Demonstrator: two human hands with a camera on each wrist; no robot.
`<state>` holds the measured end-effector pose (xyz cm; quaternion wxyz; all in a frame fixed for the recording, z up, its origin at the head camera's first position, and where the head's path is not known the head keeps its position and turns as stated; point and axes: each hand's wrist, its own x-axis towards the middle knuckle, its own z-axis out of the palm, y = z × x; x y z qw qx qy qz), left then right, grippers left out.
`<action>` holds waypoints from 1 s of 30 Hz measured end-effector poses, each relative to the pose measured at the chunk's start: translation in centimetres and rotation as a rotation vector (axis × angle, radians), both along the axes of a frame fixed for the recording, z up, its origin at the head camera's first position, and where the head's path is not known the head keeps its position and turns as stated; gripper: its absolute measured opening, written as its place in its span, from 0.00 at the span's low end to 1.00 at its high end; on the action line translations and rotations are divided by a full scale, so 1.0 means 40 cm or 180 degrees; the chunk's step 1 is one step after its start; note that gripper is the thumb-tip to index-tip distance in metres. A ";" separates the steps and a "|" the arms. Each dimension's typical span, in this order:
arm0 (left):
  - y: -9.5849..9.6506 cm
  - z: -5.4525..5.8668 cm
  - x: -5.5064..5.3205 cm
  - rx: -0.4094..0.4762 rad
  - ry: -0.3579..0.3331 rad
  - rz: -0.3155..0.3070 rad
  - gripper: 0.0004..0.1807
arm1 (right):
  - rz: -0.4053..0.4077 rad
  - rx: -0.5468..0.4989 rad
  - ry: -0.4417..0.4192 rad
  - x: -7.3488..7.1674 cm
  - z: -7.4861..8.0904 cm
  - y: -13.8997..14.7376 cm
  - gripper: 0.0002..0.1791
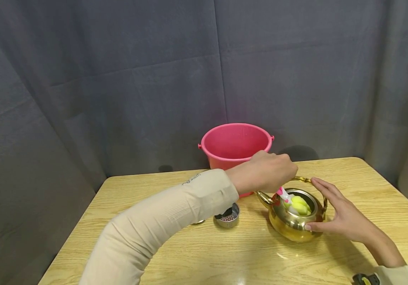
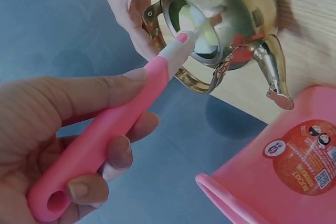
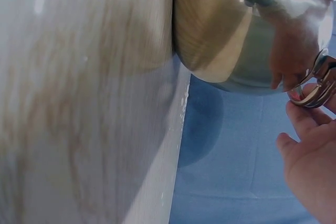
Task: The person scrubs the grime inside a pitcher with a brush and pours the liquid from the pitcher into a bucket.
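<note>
1. Head view. Grey-blue curtain [image 1: 154, 79] behind; wood-grain surface [image 1: 239, 253] in front. The gold kettle [image 1: 289, 227] sits on the surface right of centre, lidless, spout [image 1: 264, 198] toward the left. Pink bucket [image 1: 238, 140] stands behind and to its left. A small metal strainer [image 1: 227, 224] with a black part lies between the left sleeve [image 1: 161, 213] and the kettle; a gold rim, mostly hidden, shows beside the sleeve.
2. Same view, hands. Left hand [image 1: 273, 168] is above the kettle mouth, gripping a brush [image 1: 284, 195] whose yellow-green sponge head [image 1: 300, 204] is inside the kettle. Right hand [image 1: 340, 215] holds the kettle, fingers at its arched handle [image 1: 301, 179], thumb on the body.
3. Left wrist view. Left fingers wrap the pink brush grip [image 2: 105, 137], thumb laid along it. White neck enters the kettle opening. Bucket, with a round orange label [image 2: 310, 158], is near the spout.
4. Right wrist view. Kettle's shiny side fills the upper right; right fingers meet the handle at the frame edge, hand only partly visible.
</note>
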<state>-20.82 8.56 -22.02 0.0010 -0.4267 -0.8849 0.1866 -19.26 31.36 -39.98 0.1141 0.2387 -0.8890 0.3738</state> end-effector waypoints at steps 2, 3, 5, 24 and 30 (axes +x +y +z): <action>0.000 0.000 0.000 0.0009 -0.0004 0.0002 0.09 | 0.0003 -0.0005 -0.0005 0.000 0.000 -0.001 0.64; 0.000 0.000 0.001 0.0014 -0.0002 0.0003 0.09 | 0.0005 -0.0011 -0.0010 0.001 -0.001 -0.001 0.64; 0.000 -0.001 0.001 0.0026 -0.0009 0.0013 0.09 | 0.0006 -0.0015 -0.0015 0.001 -0.001 -0.002 0.64; -0.002 0.006 -0.006 0.0110 -0.0096 0.0150 0.07 | 0.0029 0.0017 0.0018 -0.015 -0.003 -0.006 0.64; -0.003 0.015 -0.007 0.0077 -0.0041 0.0248 0.06 | 0.0008 0.0029 0.0049 -0.019 -0.007 -0.008 0.64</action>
